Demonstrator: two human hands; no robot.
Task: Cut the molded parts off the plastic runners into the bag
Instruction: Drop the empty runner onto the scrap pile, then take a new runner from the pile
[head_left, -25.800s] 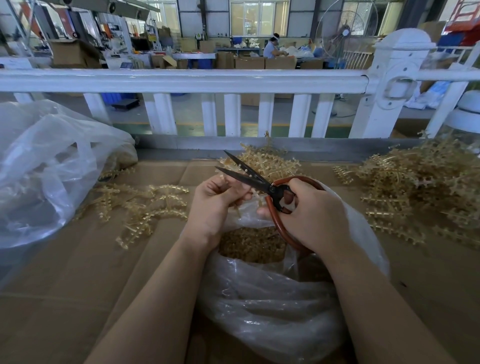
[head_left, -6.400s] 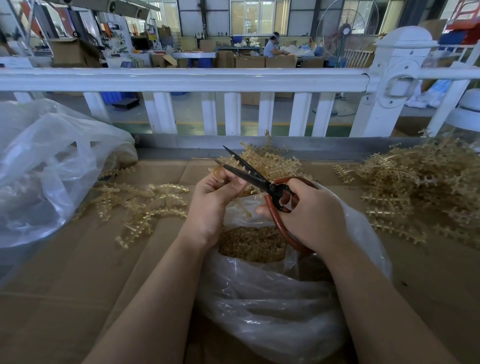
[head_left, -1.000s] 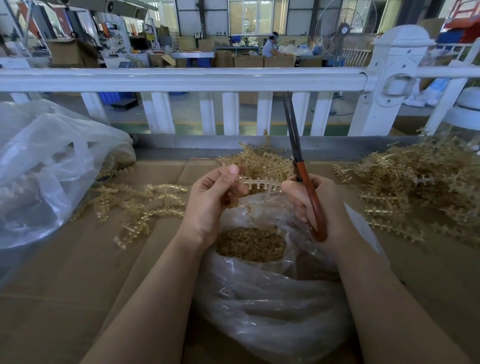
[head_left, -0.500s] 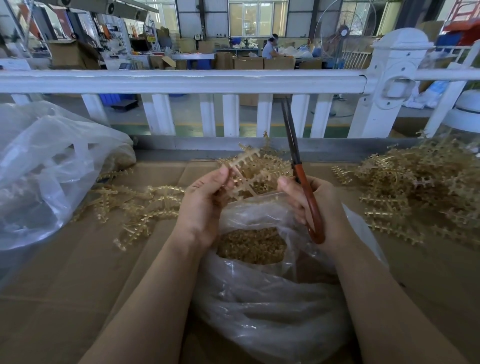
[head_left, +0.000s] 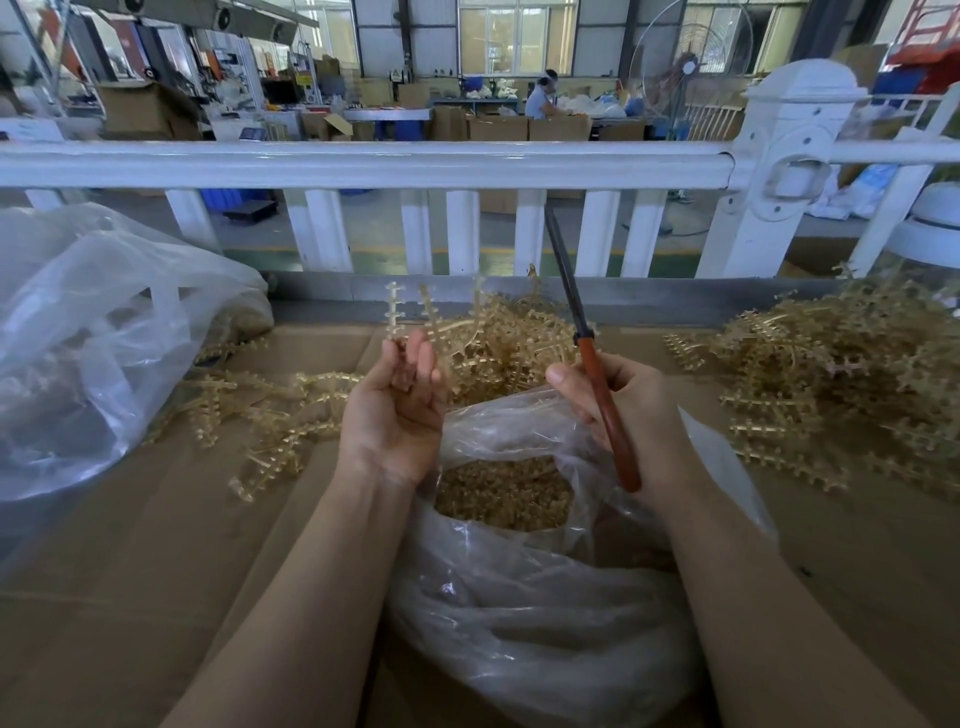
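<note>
The left hand (head_left: 396, 415) is turned palm-up above the clear bag (head_left: 524, 587), its curled fingertips (head_left: 415, 358) pinching the lower end of a translucent amber runner (head_left: 431, 322) whose toothed branches stand upright beyond them. The right hand (head_left: 628, 415) wraps around the red handles of the scissors (head_left: 597, 384), blades together and pointing up toward the white railing (head_left: 363, 161). Cut parts (head_left: 501, 491) fill the bag's mouth. The scissors' lower handle loop is hidden behind the palm.
</note>
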